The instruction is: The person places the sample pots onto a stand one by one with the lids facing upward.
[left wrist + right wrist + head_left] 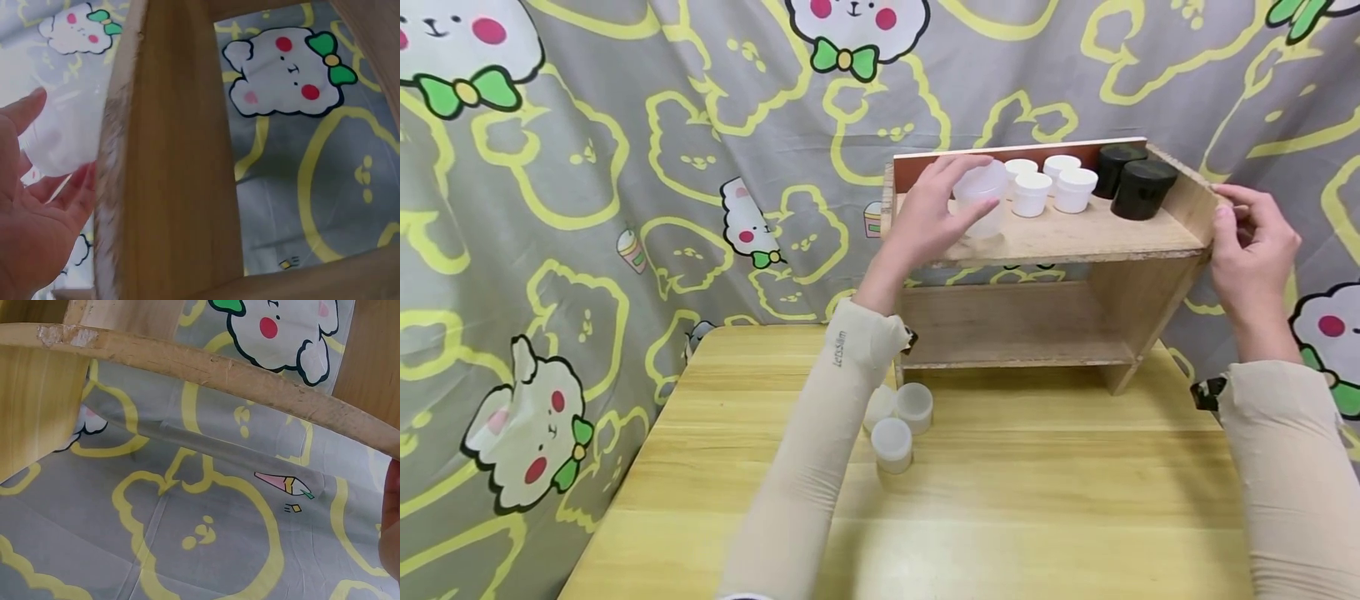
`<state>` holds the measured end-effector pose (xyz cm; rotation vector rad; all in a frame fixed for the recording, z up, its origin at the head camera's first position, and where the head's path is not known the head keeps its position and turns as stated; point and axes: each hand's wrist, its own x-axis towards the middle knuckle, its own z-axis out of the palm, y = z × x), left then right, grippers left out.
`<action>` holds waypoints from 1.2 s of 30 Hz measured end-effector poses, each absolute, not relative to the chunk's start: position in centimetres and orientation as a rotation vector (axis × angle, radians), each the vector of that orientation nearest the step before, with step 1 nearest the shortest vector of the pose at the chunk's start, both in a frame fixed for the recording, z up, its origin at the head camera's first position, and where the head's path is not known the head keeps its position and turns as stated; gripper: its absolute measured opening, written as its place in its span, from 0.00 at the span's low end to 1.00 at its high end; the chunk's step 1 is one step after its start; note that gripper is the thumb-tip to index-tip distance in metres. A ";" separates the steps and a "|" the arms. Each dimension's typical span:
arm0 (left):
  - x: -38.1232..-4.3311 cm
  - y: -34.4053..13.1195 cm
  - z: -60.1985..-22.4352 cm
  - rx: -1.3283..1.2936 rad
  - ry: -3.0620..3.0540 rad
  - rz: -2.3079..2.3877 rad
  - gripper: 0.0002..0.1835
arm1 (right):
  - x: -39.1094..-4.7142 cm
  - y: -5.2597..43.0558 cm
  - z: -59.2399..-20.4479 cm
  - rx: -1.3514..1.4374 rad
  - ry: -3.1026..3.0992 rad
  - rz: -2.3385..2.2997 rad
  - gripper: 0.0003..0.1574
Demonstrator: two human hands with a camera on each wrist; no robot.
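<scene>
My left hand grips a translucent plastic jar at the left end of the top board of a small wooden shelf. In the left wrist view, the thumb and fingers of that hand curve around the cloudy jar beside the board's edge. With my right hand I hold the right side panel of the shelf near its top. Only a sliver of the right hand shows in the right wrist view. Several small white jars and two black jars stand right of the translucent one.
The shelf stands at the back of a wooden table. Its lower board lies below the top one. Three whitish lidded jars are grouped on the table before the shelf's left leg. A patterned grey curtain hangs behind.
</scene>
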<state>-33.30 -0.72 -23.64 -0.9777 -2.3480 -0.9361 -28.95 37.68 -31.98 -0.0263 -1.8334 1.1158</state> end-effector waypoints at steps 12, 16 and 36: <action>-36.1 1.5 -24.5 -0.859 -2.426 -0.927 0.29 | -28.0 36.3 -31.3 -0.021 -1.819 1.141 0.20; -36.8 1.6 -24.7 -0.816 -2.453 -0.955 0.29 | -27.1 35.2 -30.6 -0.010 -1.817 1.149 0.20; -37.5 1.8 -25.3 -0.574 -2.485 -1.071 0.41 | -26.6 34.8 -30.4 -0.015 -1.803 1.159 0.20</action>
